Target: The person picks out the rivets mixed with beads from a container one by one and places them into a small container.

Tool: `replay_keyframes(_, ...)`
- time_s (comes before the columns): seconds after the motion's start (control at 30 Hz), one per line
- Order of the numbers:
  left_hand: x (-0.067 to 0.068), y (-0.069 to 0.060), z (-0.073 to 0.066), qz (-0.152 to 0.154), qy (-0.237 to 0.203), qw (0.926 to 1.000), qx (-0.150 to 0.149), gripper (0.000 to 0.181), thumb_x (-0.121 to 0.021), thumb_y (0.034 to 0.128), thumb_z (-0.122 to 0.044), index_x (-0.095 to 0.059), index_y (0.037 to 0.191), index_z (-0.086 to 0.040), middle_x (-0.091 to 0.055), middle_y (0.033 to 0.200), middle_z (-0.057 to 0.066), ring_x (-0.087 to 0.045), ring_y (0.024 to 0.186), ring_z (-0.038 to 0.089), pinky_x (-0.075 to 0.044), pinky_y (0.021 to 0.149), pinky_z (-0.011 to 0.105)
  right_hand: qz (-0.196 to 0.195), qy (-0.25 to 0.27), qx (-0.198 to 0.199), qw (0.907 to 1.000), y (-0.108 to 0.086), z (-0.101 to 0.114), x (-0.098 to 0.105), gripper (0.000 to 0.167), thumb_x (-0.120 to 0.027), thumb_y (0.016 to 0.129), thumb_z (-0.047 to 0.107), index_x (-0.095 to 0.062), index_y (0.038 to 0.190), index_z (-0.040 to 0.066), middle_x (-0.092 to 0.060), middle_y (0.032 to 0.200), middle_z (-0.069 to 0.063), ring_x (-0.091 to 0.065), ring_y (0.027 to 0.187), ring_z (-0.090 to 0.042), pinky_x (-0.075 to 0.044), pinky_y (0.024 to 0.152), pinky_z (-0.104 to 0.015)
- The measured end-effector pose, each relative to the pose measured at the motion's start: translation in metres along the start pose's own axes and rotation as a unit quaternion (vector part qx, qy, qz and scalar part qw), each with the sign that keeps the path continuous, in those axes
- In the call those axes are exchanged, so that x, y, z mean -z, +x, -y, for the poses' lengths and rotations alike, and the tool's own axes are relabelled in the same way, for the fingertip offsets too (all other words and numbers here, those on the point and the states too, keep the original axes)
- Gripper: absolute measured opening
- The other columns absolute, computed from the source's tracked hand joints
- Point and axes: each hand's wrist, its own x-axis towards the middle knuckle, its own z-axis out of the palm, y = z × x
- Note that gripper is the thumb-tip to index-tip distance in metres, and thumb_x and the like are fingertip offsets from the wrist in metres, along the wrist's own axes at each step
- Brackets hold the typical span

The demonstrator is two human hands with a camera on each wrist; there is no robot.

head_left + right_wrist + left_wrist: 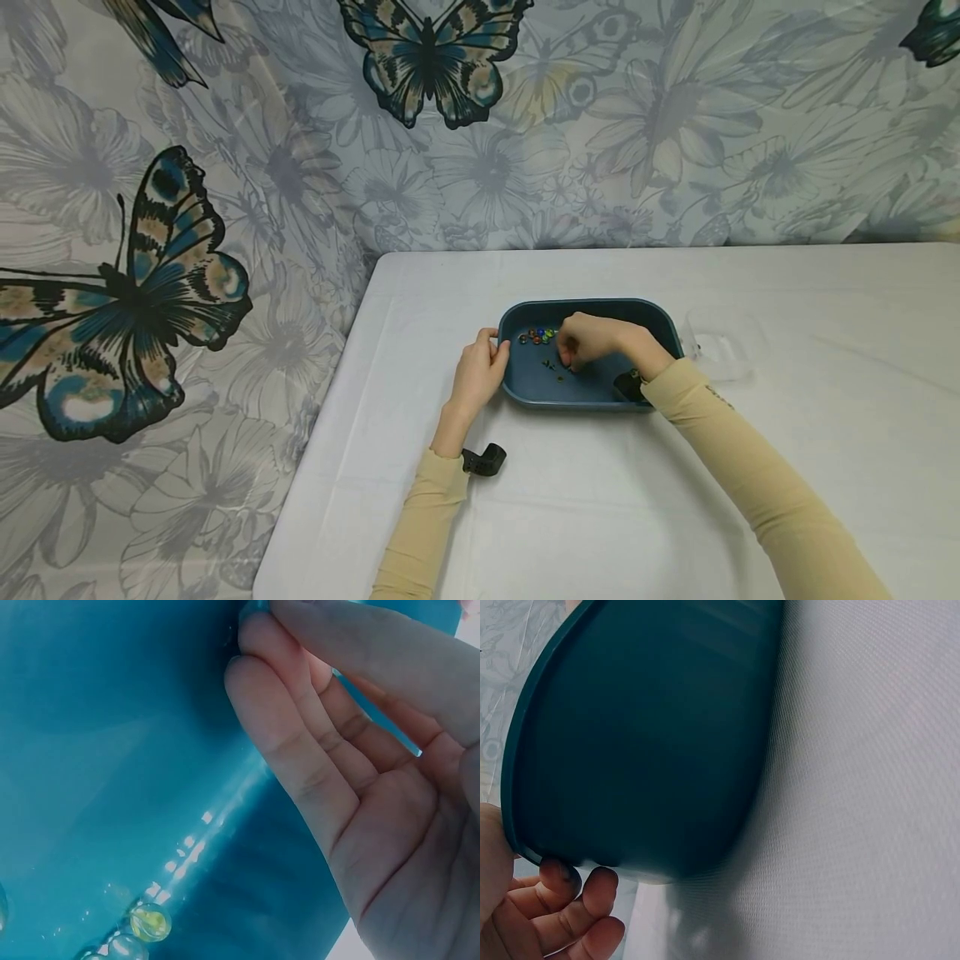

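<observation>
A dark blue tray (pixel 577 406) lies on the white table. The left hand (pixel 477 371) grips its left end; in the left wrist view the fingers of that hand (pixel 547 922) touch the outer wall of the tray (pixel 645 750). Inside the tray, the right hand (pixel 594 337) is lowered beside a group of coloured marbles (pixel 537 336) and several small greenish pieces (pixel 549 364). In the right wrist view the thumb and fingers of the right hand (pixel 375 757) pinch a small bluish thing (pixel 253 607), mostly hidden. A clear marble with yellow inside (pixel 151 922) lies lower left.
A clear plastic container (pixel 720 346) stands right of the tray on the white cloth (pixel 585 517). Black wrist devices are on both arms, the left one (pixel 485 460) below the left hand. A wall covering with butterflies (pixel 427 58) rises behind and to the left.
</observation>
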Motion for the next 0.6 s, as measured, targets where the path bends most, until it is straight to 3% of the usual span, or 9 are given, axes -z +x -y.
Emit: replay_keyframes(0.6,-0.0007,0.0001,0.0006,0.001,0.002,1.0,0.005,0.03,-0.051,0.0954,-0.016,-0.054,0.115,0.006,-0.041,0.056,-0.003,-0.035,0.045,0.007,-0.029,0.046,0.02,-0.037,0.014,0.019,0.999,-0.0101,-0.0023,0.0084,0.01,-0.068,0.073,-0.006,-0.065,0.073,0.004,-0.061,0.071,-0.001,-0.051,0.06,-0.012,-0.045,0.057,-0.029)
